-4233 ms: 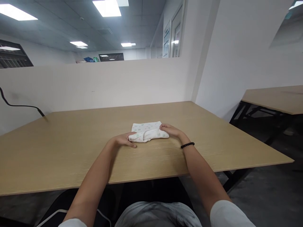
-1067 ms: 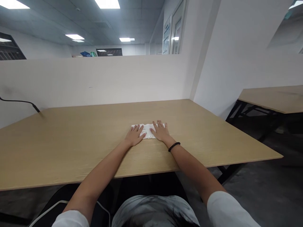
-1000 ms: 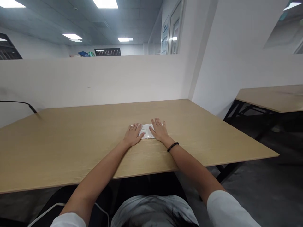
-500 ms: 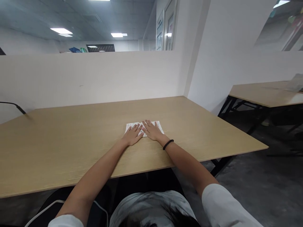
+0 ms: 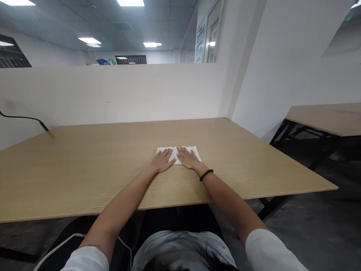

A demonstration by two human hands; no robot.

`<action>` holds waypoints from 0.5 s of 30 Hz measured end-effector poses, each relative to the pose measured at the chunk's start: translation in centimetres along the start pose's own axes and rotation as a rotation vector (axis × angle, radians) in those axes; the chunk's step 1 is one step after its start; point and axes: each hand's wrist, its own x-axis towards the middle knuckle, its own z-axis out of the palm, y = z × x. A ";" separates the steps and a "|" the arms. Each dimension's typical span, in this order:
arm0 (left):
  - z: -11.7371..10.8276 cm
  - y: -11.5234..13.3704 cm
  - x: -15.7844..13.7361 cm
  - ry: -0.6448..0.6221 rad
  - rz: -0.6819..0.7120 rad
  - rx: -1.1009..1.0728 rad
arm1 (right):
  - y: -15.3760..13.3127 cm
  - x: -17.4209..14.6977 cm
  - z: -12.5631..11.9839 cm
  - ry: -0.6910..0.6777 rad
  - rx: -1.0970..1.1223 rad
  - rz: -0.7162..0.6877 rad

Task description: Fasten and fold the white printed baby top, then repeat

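A thin white sheet (image 5: 176,151) with a faint reddish print, paper or cloth, lies flat on the light wood table (image 5: 113,162). My left hand (image 5: 163,160) rests palm down on its left part, fingers stretched out. On the right part lies my right hand (image 5: 187,157), also flat with its fingers spread. A narrow strip of the sheet shows between the two hands, and its far edge is slightly uneven. The palms hide much of the rest. A black bead bracelet (image 5: 206,175) circles my right wrist.
A low white partition (image 5: 158,94) borders the table's far side. At the far left a black cable or thin stalk (image 5: 31,118) reaches the tabletop. Another wooden table (image 5: 324,116) stands to the right. A white cord (image 5: 60,244) hangs by my left arm.
My fingertips have moved slightly apart, showing more of the sheet between the hands. Both hands stay flat on it. The camera view has shifted a little, so everything sits further right.
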 end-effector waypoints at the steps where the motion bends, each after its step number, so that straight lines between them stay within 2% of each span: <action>1: -0.1 -0.4 -0.1 0.005 -0.019 0.000 | 0.1 0.0 0.0 0.003 -0.004 0.023; 6: -0.8 -2.1 -0.5 0.011 -0.088 -0.011 | 1.0 0.0 0.0 0.027 -0.017 0.132; 15: -1.1 -2.4 -0.7 0.012 -0.135 -0.097 | 3.4 0.0 -0.1 0.091 0.018 0.326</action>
